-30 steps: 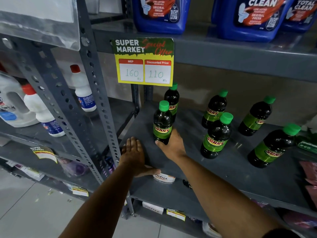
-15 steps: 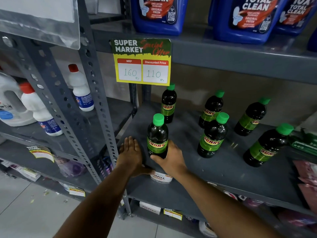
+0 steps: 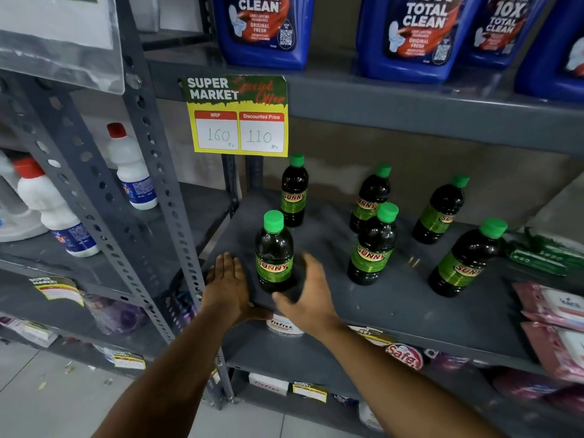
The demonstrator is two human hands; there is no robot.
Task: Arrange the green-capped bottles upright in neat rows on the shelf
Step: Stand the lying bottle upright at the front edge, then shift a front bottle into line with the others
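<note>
Several dark bottles with green caps and green SUNNY labels stand upright on the grey shelf [image 3: 395,298]. The nearest bottle [image 3: 274,252] is at the front left corner. Another bottle [image 3: 294,192] stands behind it by the back post. Further right are a middle bottle [image 3: 373,246], a back bottle [image 3: 369,197], a far back bottle [image 3: 441,210] and a front right bottle [image 3: 466,259]. My left hand [image 3: 228,284] lies flat on the shelf edge, left of the nearest bottle. My right hand [image 3: 308,295] is open just right of that bottle, fingers spread, not touching it.
A yellow price sign [image 3: 237,116] hangs from the shelf above, which carries blue cleaner jugs [image 3: 410,36]. Pink packets [image 3: 556,314] and a green pack [image 3: 540,254] lie at the right end. White red-capped bottles [image 3: 131,172] stand on the left rack beyond the perforated post [image 3: 158,172].
My right hand slid the nearest bottle forward and left toward the shelf's front corner, then let go of it and opened. My left hand stayed flat on the shelf edge.
</note>
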